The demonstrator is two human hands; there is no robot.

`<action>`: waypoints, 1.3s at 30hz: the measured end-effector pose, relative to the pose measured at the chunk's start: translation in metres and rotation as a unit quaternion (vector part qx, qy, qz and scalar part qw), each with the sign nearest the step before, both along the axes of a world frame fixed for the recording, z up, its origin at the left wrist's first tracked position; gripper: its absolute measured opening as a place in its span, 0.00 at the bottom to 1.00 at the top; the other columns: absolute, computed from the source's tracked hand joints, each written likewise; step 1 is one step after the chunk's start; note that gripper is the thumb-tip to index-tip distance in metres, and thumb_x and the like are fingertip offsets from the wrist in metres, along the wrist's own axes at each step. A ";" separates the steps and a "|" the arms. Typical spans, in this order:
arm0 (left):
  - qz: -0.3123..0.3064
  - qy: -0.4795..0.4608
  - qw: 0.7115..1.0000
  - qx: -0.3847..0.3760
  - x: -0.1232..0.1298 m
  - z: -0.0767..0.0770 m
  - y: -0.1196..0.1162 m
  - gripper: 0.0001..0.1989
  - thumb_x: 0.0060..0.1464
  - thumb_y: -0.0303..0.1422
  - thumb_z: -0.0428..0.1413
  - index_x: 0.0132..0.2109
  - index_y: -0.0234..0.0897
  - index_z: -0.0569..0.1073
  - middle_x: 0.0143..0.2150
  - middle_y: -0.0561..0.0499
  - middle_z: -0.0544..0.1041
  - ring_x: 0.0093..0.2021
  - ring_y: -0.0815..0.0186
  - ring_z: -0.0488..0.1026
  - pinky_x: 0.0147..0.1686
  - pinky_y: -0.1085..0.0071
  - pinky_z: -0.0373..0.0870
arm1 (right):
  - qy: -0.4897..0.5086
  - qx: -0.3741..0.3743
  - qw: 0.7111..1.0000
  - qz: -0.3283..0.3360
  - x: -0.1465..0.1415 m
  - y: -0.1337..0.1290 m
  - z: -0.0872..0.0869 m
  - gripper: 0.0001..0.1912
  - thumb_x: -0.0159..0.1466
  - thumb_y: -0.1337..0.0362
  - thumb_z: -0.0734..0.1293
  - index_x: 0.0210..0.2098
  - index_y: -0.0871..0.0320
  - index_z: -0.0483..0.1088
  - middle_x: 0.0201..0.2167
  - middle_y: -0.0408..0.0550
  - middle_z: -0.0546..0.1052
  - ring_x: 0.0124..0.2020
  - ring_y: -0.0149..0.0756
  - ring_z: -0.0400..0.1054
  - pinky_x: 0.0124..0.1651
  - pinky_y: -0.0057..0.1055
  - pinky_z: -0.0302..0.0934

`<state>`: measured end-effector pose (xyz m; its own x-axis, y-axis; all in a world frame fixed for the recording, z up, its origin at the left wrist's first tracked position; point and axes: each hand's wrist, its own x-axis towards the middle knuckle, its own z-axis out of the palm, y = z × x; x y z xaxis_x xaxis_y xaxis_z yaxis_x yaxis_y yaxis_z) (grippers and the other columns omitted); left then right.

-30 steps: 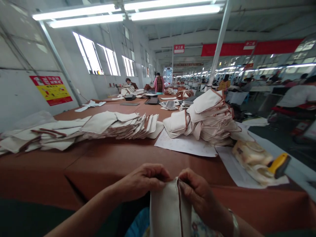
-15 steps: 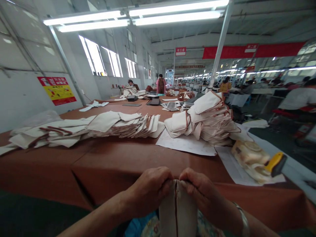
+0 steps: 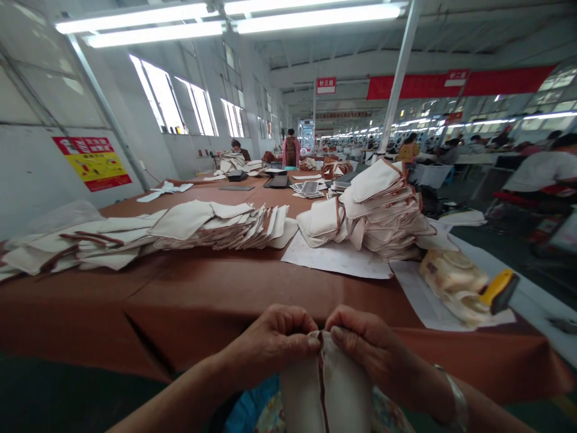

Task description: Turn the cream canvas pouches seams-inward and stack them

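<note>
Close to my body, an off-white fabric piece (image 3: 345, 391) hangs over my lap, with a dark brown seam or slit running down its middle. My left hand (image 3: 274, 340) pinches its top edge just left of that line. On the other side, my right hand (image 3: 367, 346) grips the same edge between thumb and fingers. The two hands are almost touching at the seam. Beyond them on the brown-covered table (image 3: 216, 282) lies a long fanned row of cream fabric pieces (image 3: 225, 225) with brown edging. A taller stack of similar pieces (image 3: 383, 207) rests to its right.
White paper sheets (image 3: 333, 258) lie under the right stack. Near the right edge sit a cloudy plastic container (image 3: 453, 273) and a yellow-and-black tool (image 3: 499, 291). Flat dark and grey pieces (image 3: 309, 188) lie farther back. Several people are in the background.
My thumbs have come up onto the fabric's top edge, and its lower part looks wider. The whole view has shifted slightly; the stacks on the table look the same.
</note>
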<state>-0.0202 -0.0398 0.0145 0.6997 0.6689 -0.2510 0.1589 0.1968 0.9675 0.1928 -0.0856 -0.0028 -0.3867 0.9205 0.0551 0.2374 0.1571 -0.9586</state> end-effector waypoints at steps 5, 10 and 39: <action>0.017 0.006 1.000 -0.012 0.005 0.001 -0.001 0.21 0.47 0.46 0.63 0.34 0.29 0.71 0.27 0.49 0.68 0.26 0.72 0.60 0.27 0.76 0.55 | 0.034 -0.036 0.999 0.011 -0.004 0.001 0.000 0.22 0.63 0.46 0.64 0.35 0.61 0.67 0.28 0.41 0.65 0.29 0.27 0.55 0.29 0.25 0.50; 0.035 0.085 0.993 0.077 0.007 -0.003 -0.003 0.17 0.49 0.42 0.59 0.34 0.29 0.72 0.27 0.52 0.65 0.27 0.71 0.56 0.25 0.74 0.51 | 0.068 -0.053 0.996 -0.023 -0.012 0.008 -0.008 0.19 0.59 0.51 0.69 0.30 0.62 0.65 0.24 0.39 0.63 0.26 0.25 0.51 0.27 0.25 0.47; -0.068 0.050 0.995 -0.054 0.009 0.001 -0.004 0.27 0.46 0.52 0.63 0.35 0.29 0.72 0.26 0.53 0.64 0.23 0.75 0.53 0.22 0.76 0.47 | 0.071 0.001 0.997 -0.028 0.010 -0.021 -0.007 0.14 0.64 0.55 0.64 0.43 0.57 0.67 0.33 0.45 0.71 0.33 0.32 0.64 0.33 0.26 0.58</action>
<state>-0.0116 -0.0439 0.0158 0.7498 0.5354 -0.3888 0.2858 0.2679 0.9201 0.2027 -0.1069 -0.0100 -0.3222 0.9405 0.1080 0.1078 0.1498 -0.9828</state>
